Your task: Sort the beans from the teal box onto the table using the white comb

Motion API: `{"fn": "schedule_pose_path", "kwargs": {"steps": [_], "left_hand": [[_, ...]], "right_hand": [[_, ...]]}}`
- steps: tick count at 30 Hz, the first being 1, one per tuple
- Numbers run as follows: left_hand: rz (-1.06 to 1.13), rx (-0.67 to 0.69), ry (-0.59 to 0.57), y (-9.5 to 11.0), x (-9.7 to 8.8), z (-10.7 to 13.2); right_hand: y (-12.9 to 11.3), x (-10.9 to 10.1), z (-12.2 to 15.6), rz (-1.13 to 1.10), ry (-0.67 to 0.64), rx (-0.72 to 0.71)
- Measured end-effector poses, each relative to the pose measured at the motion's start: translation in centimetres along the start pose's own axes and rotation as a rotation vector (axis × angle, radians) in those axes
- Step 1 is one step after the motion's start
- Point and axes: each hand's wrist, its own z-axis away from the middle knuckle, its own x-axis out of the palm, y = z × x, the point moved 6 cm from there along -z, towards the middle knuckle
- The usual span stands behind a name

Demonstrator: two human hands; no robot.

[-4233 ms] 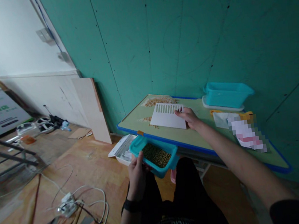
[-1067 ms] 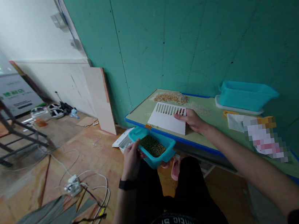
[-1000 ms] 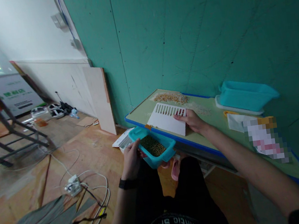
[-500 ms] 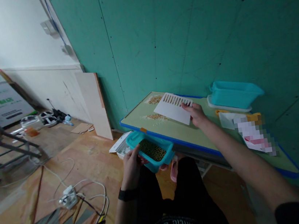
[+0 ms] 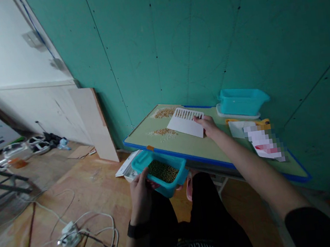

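In the middle of the frame, the right hand has its grip closed on a slotted white scoop, with a bare strip of the surface between it and the blue front edge, and a far pile and a near pile at its left. At lower centre, just outside that edge, the left hand grips a blue tub of beans by its side. Compared with about a second earlier, the scoop sits farther from the front edge, leaving the near pile uncovered.
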Motion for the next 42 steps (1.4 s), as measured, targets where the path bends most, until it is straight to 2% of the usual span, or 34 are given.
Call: {"fn": "schedule_pose_path", "kwargs": {"steps": [11, 18, 42], "left_hand": [[-0.034, -0.041, 0.023, -0.4, 0.1, 0.2], [-0.024, -0.042, -0.013, -0.5, 0.1, 0.2], [-0.034, -0.053, -0.02, -0.2, 0.3, 0.4]], "right_hand": [[0.1, 0.3, 0.2, 0.048, -0.046, 0.008], [0.0, 0.1, 0.3, 0.029, -0.017, -0.02], [0.3, 1.4, 1.1, 0.046, -0.169, 0.003]]}}
